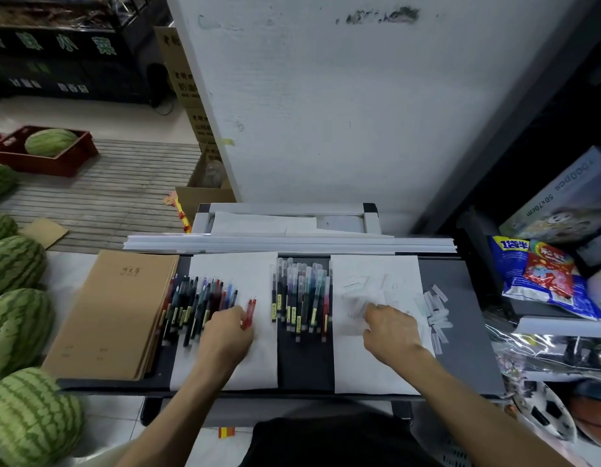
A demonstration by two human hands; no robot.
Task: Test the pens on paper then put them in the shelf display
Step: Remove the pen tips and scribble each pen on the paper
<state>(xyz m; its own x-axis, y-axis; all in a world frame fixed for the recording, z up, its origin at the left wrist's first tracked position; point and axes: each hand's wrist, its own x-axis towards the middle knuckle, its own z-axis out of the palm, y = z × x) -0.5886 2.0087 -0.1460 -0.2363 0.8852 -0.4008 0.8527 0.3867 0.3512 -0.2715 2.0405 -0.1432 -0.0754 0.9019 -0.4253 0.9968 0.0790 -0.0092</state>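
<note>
Our left hand (225, 335) pinches two slim red pens (250, 311) on smooth white paper (255, 358); dark pens (198, 305) lie in a row just left of the fingers. Our right hand (390, 328) rests bent-fingered on the scribbled sheet (370, 369); we cannot tell if it grips anything. Clear plastic caps (435, 308) lie scattered right of its fingers.

Surface: dark grey tabletop (460, 332)
Left: brown kraft notebook stack (114, 315)
Centre: capped pens (301, 298) between white paper sheets (258, 365)
Right: clear pen caps (435, 308)
</note>
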